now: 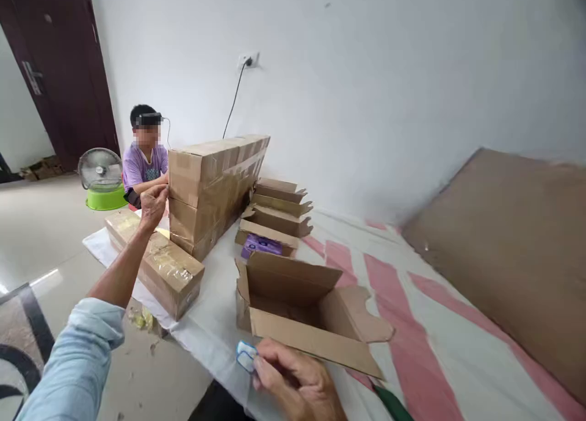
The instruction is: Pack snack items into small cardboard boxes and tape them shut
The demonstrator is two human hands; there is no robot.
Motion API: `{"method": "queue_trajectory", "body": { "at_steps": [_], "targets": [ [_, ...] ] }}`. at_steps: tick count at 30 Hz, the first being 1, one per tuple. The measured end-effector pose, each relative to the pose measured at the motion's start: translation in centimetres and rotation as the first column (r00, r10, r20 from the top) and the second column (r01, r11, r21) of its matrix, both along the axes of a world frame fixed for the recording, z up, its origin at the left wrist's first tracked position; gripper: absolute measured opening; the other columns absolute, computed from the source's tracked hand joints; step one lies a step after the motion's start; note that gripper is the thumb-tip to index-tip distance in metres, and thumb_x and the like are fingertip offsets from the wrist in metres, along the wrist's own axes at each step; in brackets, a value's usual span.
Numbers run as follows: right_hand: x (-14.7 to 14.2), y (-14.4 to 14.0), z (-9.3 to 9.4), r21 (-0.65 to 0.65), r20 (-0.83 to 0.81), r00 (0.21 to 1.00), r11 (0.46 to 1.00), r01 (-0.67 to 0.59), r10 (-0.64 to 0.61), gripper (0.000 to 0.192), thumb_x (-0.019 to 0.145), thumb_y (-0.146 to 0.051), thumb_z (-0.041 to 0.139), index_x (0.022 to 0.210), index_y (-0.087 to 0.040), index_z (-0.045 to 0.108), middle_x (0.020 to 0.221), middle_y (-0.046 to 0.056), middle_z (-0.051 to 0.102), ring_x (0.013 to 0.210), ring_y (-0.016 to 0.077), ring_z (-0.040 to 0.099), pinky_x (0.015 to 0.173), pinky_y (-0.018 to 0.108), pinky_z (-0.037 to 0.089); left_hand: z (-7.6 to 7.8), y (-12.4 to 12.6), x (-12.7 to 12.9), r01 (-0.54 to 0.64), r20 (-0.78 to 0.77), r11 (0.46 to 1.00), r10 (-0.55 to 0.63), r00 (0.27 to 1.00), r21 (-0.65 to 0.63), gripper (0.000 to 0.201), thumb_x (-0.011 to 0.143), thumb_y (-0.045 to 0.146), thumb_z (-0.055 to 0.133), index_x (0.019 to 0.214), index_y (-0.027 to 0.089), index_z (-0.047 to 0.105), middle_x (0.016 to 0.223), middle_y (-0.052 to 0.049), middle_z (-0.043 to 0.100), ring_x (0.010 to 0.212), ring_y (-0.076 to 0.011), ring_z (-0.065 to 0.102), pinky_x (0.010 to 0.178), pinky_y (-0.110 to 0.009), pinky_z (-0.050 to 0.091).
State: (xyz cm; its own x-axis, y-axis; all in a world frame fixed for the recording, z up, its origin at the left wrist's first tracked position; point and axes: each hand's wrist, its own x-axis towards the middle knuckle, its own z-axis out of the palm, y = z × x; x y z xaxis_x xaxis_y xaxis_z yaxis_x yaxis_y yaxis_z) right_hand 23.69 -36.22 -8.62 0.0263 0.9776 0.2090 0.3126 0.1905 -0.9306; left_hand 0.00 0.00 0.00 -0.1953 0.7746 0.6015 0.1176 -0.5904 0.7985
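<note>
Right hand (300, 378) pinches blue-edged white piece (246, 356), could drop if grip slackens; left hand (154, 208) beside stacked cartons (217, 183), hold unclear.

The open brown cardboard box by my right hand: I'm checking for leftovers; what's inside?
Inside the open brown cardboard box, bare cardboard walls and part of the floor show, with no item visible. The front panel hides the nearest floor.

Diffuse light is brightening the wall (348, 91) behind the low taped carton (167, 262). Left of it, glare is streaking the floor (55, 238).
</note>
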Motion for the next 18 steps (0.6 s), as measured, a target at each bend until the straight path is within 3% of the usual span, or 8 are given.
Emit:
{"method": "queue_trajectory", "body": {
  "at_steps": [4, 9, 12, 14, 16, 18],
  "targets": [
    [-0.1, -0.3, 0.2, 0.001, -0.030, 0.999, 0.999, 0.035, -0.035, 0.037, 0.097, -0.042, 0.060, 0.067, -0.021, 0.062, 0.067, 0.000, 0.059, 0.065, 0.0153, 0.056, 0.064, 0.025, 0.043, 0.0, -0.6, 0.0, 0.012, -0.017, 1.000, -0.012, 1.000, -0.011, 0.027, 0.073, 0.037, 0.069, 0.081, 0.014, 0.080, 0.077, -0.004, 0.078, 0.078, -0.0185, 0.068, 0.072, -0.027, 0.053],
    [-0.7, -0.6, 2.7, -0.057, -0.159, 0.985, 0.997, 0.055, -0.063, 0.036, 0.091, -0.042, 0.063, 0.061, -0.021, 0.064, 0.062, 0.002, 0.065, 0.063, 0.0169, 0.062, 0.064, 0.027, 0.048, 1.2, -1.6, -0.3, 0.073, -0.081, 0.993, -0.081, 0.993, -0.088, 0.023, 0.075, 0.030, 0.069, 0.089, 0.015, 0.080, 0.086, -0.004, 0.080, 0.083, -0.0199, 0.069, 0.073, -0.027, 0.054],
    [-0.8, -0.7, 3.9, -0.092, -0.298, 0.954, 0.996, 0.011, -0.038, 0.036, 0.088, -0.043, 0.065, 0.061, -0.021, 0.066, 0.062, 0.003, 0.069, 0.065, 0.0179, 0.064, 0.069, 0.029, 0.051, 2.1, -2.7, -0.8, -0.033, -0.180, 0.997, 0.020, 0.983, -0.066, 0.023, 0.079, 0.025, 0.071, 0.099, 0.016, 0.078, 0.100, -0.007, 0.078, 0.097, -0.0238, 0.070, 0.081, -0.032, 0.056],
    [-0.8, -0.7, 3.9, -0.095, -0.373, 0.928, 0.995, -0.023, -0.015, 0.035, 0.088, -0.044, 0.066, 0.062, -0.020, 0.068, 0.062, 0.003, 0.070, 0.066, 0.0176, 0.064, 0.073, 0.030, 0.051, 2.3, -4.6, -1.1, -0.144, -0.204, 0.989, 0.145, 0.968, 0.018, 0.028, 0.078, 0.020, 0.075, 0.106, 0.016, 0.075, 0.115, -0.009, 0.073, 0.112, -0.0265, 0.067, 0.090, -0.036, 0.056],
    [-0.7, -0.7, 3.7, -0.092, -0.424, 0.906, 0.994, -0.053, 0.009, 0.035, 0.088, -0.045, 0.068, 0.063, -0.020, 0.069, 0.060, 0.003, 0.069, 0.064, 0.0166, 0.063, 0.073, 0.030, 0.050, 1.7, -8.1, -0.9, -0.206, -0.224, 0.969, 0.232, 0.946, 0.134, 0.032, 0.077, 0.020, 0.078, 0.109, 0.017, 0.074, 0.123, -0.009, 0.069, 0.116, -0.0267, 0.065, 0.088, -0.035, 0.057],
    [-0.7, -0.8, 3.4, -0.088, -0.448, 0.894, 0.993, -0.082, 0.034, 0.035, 0.089, -0.046, 0.069, 0.065, -0.020, 0.069, 0.060, 0.002, 0.070, 0.063, 0.0159, 0.062, 0.073, 0.030, 0.050, 0.6, -12.9, -0.3, -0.053, -0.244, 0.992, 0.081, 0.966, 0.117, 0.023, 0.081, 0.026, 0.078, 0.103, 0.020, 0.076, 0.115, -0.006, 0.072, 0.105, -0.0227, 0.068, 0.081, -0.032, 0.057]
  ]
}}
